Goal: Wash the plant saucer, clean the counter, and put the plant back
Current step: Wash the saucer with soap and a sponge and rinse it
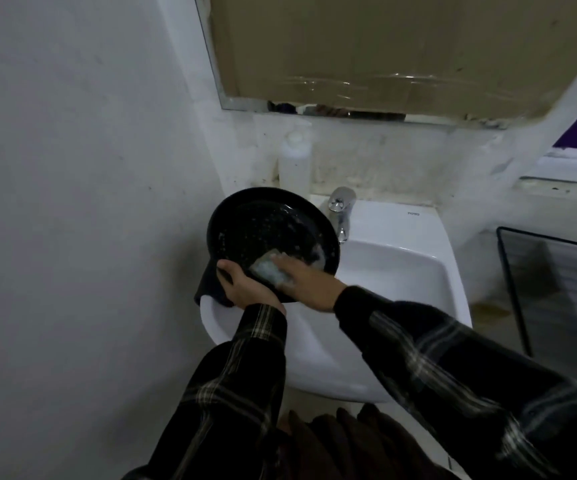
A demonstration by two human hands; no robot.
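Your two plaid sleeves (pixel 453 368) fill the lower part of the frame, one coming up from the bottom centre and one from the lower right. Between them at the bottom edge lies a bunch of dark brown cloth (pixel 332 441); what it is cannot be told.

Your left hand (pixel 249 289) grips the lower rim of the one saucer (pixel 262 233), fingers curled over the edge and thumb side below, closed on it. The saucer is black and round, tilted up toward you over the left rim of the sink (pixel 401 292), just left of centre in the frame. Its inside is speckled with suds and water drops.

Your right hand (pixel 304 285) presses one pale sponge (pixel 269 271) flat against the saucer's lower inner wall, fingers laid over the sponge and holding it down.

The sink is a single white basin in the centre of the frame. One chrome tap (pixel 340 211) stands at its back edge, just right of the saucer. One white bottle (pixel 295 161) stands behind the saucer against the wall. Above, in the upper centre, one mirror (pixel 384 50) is mostly covered by brown card. At the right edge stands one dark wire rack (pixel 550 292).
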